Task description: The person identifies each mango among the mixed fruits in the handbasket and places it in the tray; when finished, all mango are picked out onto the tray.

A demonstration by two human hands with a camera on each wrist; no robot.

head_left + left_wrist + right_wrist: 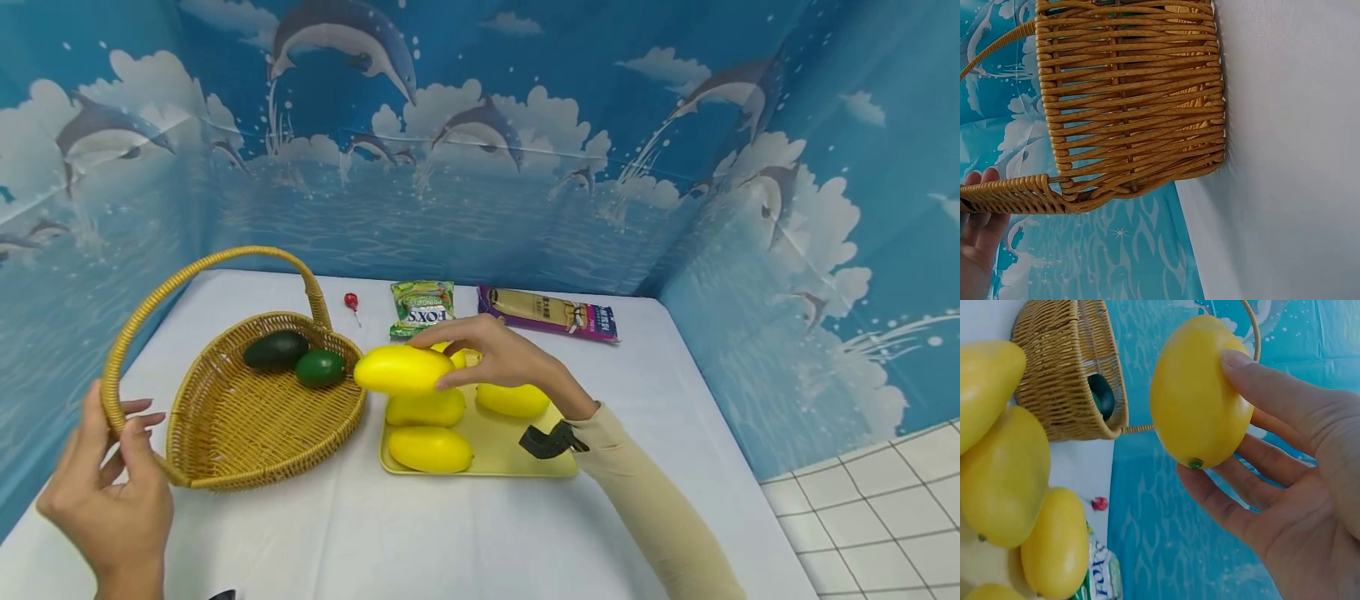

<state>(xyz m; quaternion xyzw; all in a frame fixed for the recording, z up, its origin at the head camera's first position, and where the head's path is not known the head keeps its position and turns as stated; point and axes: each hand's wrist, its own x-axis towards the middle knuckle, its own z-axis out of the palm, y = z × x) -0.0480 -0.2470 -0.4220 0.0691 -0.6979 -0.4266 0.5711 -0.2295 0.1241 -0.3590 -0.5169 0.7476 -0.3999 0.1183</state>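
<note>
My right hand (510,354) pinches a yellow mango (401,371) between thumb and fingers, held above the left part of a yellow tray (517,454) and near the basket's right rim. In the right wrist view, the thumb lies along one side of the mango (1194,394) and its green stem end shows. Several more mangoes (430,450) lie in the tray. My left hand (112,500) grips the handle (144,312) of a wicker basket (255,429) low on its left side. Inside the basket are a dark avocado (276,350) and a smaller green fruit (320,368).
Behind the tray lie a green FOX'S candy bag (422,304) and a purple-and-gold packet (547,312). A red lollipop (351,302) is right of the basket handle. A dolphin-print curtain (450,208) surrounds the white-covered table (405,533).
</note>
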